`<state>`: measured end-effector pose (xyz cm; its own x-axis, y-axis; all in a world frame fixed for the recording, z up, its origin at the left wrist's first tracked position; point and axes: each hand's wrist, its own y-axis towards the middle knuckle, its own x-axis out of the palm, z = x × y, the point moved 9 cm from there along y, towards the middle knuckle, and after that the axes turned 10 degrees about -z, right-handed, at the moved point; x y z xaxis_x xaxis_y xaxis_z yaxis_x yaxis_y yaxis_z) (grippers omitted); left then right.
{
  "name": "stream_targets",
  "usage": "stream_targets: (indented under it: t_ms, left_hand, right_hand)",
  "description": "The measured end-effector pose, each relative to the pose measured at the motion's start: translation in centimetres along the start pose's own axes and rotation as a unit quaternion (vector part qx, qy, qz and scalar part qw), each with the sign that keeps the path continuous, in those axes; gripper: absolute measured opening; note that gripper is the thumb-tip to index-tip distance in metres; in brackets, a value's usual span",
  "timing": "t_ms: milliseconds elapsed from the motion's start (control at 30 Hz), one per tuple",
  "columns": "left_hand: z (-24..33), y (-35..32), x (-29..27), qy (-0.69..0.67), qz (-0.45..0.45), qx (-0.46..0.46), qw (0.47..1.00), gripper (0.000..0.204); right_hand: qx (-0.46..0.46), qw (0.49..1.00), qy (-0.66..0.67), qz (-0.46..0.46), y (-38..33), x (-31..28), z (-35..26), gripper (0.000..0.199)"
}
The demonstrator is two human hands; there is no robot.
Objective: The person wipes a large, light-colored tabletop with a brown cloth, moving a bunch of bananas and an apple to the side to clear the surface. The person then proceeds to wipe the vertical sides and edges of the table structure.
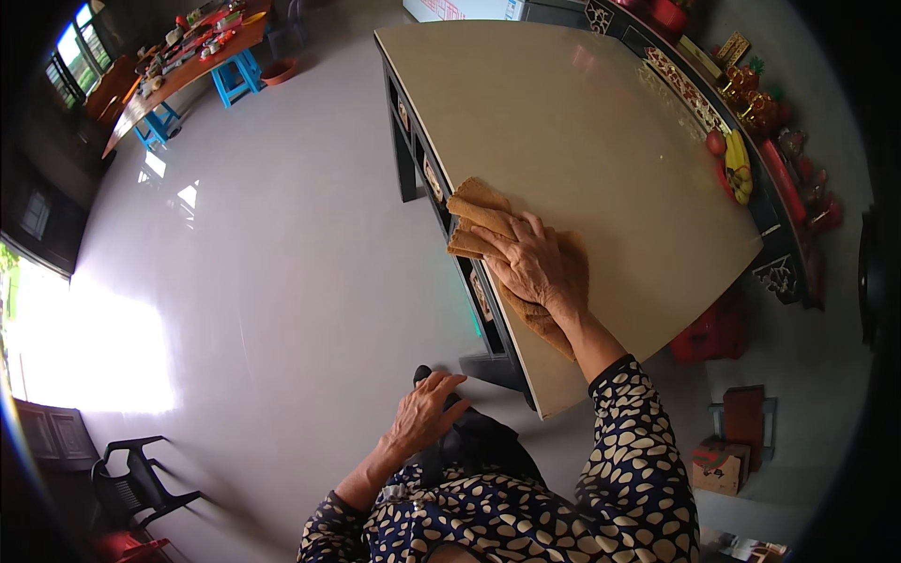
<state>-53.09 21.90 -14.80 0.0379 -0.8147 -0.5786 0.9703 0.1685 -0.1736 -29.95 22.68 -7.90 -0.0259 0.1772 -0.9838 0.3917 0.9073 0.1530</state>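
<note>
Grey tiled floor [282,281] fills most of the view, sunlit at the left edge, with a black plastic chair [141,474] low on that side. Cream-topped worktop [582,122] on a dark carved frame stands right of centre; its surface looks smooth and bare apart from the cloth, and no dirt or wet streaks can be made out, so how much has been wiped cannot be told. Fruit and red ornaments [741,141] sit on a shelf beyond the worktop's far edge.

Folded brown cloth [483,220] lies at the worktop's near-left edge, slightly overhanging it. Right hand [530,267] rests flat on the cloth, fingers spread and extended, pressing rather than gripping. Left hand [427,408] is below the worktop edge, fingers loosely curled on dark clothing at the knee, holding nothing.
</note>
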Motion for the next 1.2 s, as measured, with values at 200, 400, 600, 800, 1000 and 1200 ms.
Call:
stream_targets:
  t_ms: [200,400,600,800,1000,1200]
  left_hand:
    - [-2.0,2.9,-1.8,0.007,-0.029,0.017,0.999,0.037]
    - [-3.1,6.7,-3.7,0.002,-0.046,0.047,0.998,0.035]
    - [-4.8,9.5,-5.3,-0.003,-0.064,0.039,0.997,0.034]
    - [-6.3,11.3,-5.9,0.013,-0.071,0.033,0.997,0.037]
    - [-5.0,12.8,-7.8,0.021,-0.056,0.043,0.997,0.034]
    - [-2.3,14.8,-11.4,0.028,-0.008,0.079,0.996,0.030]
  right_hand:
    - [0.025,0.999,0.026,-0.023,5.5,0.4,1.2,0.044]
    - [0.046,0.999,0.019,-0.020,10.6,0.7,3.0,0.041]
    - [0.081,0.997,0.008,-0.005,16.7,1.7,6.2,0.041]
    - [0.131,0.990,-0.053,0.018,22.3,2.7,9.4,0.041]
    - [0.038,0.999,0.007,0.032,24.5,3.3,6.2,0.038]
    - [-0.066,0.995,0.076,-0.003,18.2,1.7,0.1,0.031]
